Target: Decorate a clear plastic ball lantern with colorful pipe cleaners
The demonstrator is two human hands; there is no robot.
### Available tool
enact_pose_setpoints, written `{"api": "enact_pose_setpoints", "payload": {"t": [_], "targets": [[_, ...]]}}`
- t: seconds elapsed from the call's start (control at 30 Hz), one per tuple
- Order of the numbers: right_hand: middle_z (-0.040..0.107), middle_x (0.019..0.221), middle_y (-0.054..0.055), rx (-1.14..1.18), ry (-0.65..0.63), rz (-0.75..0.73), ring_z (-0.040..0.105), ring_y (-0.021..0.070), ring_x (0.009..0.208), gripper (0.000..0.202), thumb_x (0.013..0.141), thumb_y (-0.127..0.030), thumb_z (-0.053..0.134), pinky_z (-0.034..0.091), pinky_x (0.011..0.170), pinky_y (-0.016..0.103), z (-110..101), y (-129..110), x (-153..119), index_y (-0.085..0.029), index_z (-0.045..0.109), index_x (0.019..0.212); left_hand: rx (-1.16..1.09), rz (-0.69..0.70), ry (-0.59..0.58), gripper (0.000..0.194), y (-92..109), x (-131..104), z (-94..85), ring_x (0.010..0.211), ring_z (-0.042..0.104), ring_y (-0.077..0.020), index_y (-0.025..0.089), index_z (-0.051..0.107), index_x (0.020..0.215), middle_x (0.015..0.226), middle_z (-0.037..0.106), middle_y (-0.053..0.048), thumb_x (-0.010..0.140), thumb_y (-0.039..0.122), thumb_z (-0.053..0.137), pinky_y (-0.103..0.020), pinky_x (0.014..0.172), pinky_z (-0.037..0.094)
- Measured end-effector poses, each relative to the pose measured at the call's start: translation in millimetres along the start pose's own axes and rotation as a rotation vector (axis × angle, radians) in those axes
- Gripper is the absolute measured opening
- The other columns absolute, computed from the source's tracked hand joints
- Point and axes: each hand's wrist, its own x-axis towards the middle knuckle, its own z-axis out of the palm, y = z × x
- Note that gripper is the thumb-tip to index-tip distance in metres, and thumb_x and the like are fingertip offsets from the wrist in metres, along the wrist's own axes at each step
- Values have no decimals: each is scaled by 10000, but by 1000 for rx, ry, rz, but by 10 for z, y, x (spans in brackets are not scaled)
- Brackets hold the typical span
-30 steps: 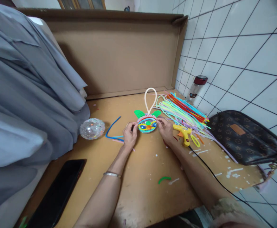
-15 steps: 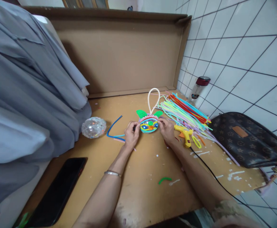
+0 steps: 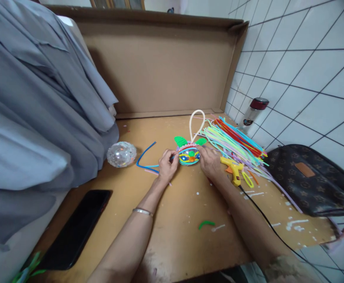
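Observation:
A round colourful ornament with green leaf shapes on top, a face-like front and a cream loop rests on the table between my hands. My left hand pinches at the ornament's left edge, its fingers closed. At the right edge, my right hand grips the ornament with bent fingers. Blue pipe cleaners lie left of my left hand. Just right of my right hand is a yellow glue gun with a black cord.
A clear faceted ball and a black phone are on the left, beside grey cloth. Bundled pipe cleaners, a bottle and a brown bag are on the right. Cardboard stands behind.
The view has shifted, so the whole scene sits slightly further right. My right hand's fingers have come up to the ornament's upper right edge, and my left fingers have changed their pinch slightly.

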Motion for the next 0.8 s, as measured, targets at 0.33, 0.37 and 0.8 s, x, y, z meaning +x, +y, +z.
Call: {"api": "enact_pose_setpoints", "payload": {"t": [0.33, 0.37, 0.8], "targets": [[653, 1039, 134, -133, -68, -78, 561, 229, 867, 445, 918, -89, 347, 401, 758, 335, -66, 2, 28, -180, 597, 1276, -50, -15, -13, 95, 23, -1, 7, 650, 542, -123, 183, 597, 795, 744, 586, -13, 853, 254, 571, -239, 600, 427], [649, 1043, 135, -133, -74, -80, 557, 228, 870, 447, 916, -87, 349, 400, 760, 333, -66, 4, 27, -183, 595, 1276, -56, -24, -13, 97, 27, 2, 7, 649, 542, -123, 183, 598, 790, 742, 586, -13, 849, 256, 574, -240, 599, 427], [637, 1080, 150, -140, -117, -32, 544, 235, 860, 457, 914, -94, 347, 406, 762, 340, -54, -2, 23, -189, 591, 1288, -147, -145, 0, 119, -4, 7, 47, 681, 562, -136, 189, 595, 744, 723, 590, -13, 817, 283, 586, -258, 642, 447]]}}
